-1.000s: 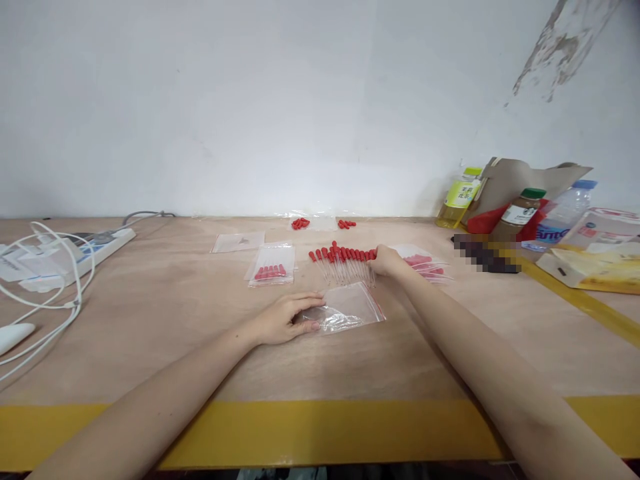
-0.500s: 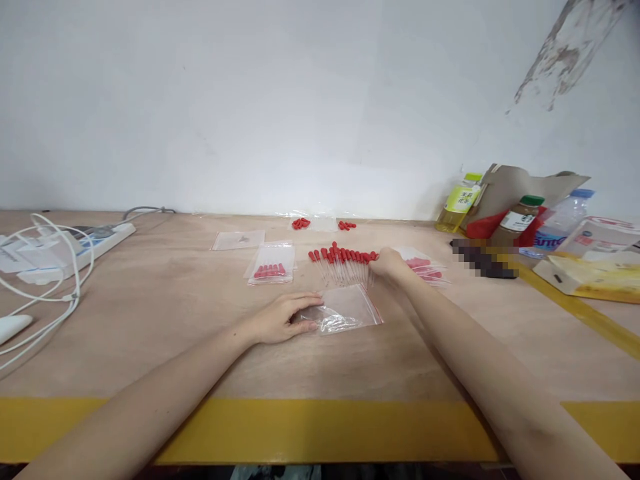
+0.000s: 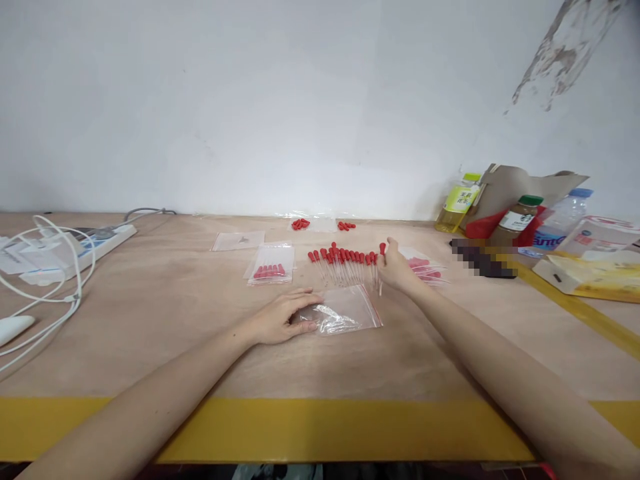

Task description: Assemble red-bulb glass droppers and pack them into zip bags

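A clear zip bag with a red closing strip lies flat in front of me. My left hand rests at its left end, thumb and fingers stretched apart and touching the plastic. My right hand pinches a dropper; its red bulb stands up above the fingers and a bit of clear tube shows below them. Just left of that hand, several droppers with red bulbs lie side by side in a row behind the bag. Bags with red-bulbed droppers lie right of my right hand, partly hidden by it.
Bagged droppers and a flat bag lie left of the row. Loose red bulbs sit near the wall. Bottles and a yellow carton stand at right. A power strip with white cables lies at left.
My right hand has moved slightly right and lifted a dropper from the right end of the row. My left hand and the zip bag have stayed in place.
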A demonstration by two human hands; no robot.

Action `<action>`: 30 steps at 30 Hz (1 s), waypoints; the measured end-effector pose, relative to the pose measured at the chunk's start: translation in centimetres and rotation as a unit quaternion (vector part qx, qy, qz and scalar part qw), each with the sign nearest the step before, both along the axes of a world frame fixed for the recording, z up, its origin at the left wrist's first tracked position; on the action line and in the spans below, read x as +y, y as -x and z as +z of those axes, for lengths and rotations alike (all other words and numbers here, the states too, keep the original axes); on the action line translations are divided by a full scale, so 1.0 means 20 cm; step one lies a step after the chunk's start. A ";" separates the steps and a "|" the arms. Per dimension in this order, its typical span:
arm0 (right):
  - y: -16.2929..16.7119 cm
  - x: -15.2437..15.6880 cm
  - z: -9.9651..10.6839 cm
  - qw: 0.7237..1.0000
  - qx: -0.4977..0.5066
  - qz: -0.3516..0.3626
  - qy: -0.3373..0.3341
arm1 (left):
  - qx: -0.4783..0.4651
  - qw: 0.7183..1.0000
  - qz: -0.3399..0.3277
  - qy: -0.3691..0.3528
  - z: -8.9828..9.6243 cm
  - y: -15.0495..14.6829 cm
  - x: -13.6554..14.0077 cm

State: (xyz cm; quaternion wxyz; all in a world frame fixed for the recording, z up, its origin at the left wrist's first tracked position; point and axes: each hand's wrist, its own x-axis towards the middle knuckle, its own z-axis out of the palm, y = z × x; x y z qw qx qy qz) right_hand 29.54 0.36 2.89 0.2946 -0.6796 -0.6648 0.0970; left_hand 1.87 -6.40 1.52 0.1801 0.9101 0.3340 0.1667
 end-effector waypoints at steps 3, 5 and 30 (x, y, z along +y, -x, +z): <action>-0.06 -0.09 -0.05 0.990 0.136 0.023 -0.035 | 0.012 1.000 -0.003 0.001 0.00 0.00 0.00; -0.09 -0.14 -0.09 0.972 0.230 0.019 -0.037 | 0.018 1.000 -0.004 -0.001 0.01 -0.01 0.00; -0.20 -0.31 -0.04 0.887 0.280 0.310 0.195 | -0.011 0.997 0.045 -0.054 -0.02 -0.02 0.02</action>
